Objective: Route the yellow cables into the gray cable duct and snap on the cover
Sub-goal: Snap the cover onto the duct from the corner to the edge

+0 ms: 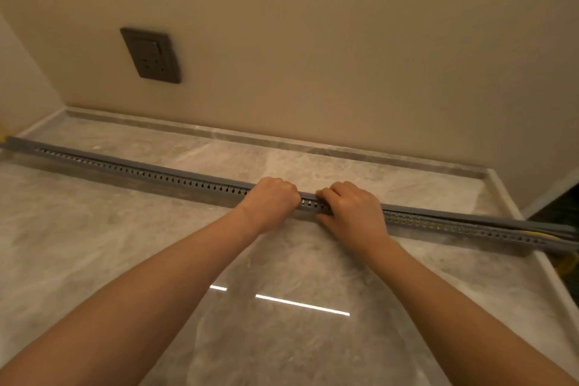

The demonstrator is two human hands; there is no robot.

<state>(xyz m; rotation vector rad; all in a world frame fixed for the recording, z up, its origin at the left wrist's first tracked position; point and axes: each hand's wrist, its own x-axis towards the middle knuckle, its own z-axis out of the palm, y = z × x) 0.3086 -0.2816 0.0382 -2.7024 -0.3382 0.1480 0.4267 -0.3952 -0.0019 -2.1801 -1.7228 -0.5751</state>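
A long gray slotted cable duct (pixel 150 171) lies across the marble counter from far left to right edge. Its gray cover (pixel 125 157) sits flat on top along the left stretch and stands slightly raised toward the right end (pixel 532 222). Yellow cables (pixel 545 232) show through the slots and under the raised cover at the right. My left hand (pixel 271 200) and my right hand (pixel 351 208) sit side by side on the duct's middle, fingers curled over the cover, each gripping duct and cover. A short piece of duct shows between them.
The marble counter (pixel 282 338) has a raised rim at the back and right (pixel 513 202). A dark wall socket (pixel 150 55) sits on the beige wall above the left part. A yellow object (pixel 568 265) hangs past the counter's right edge.
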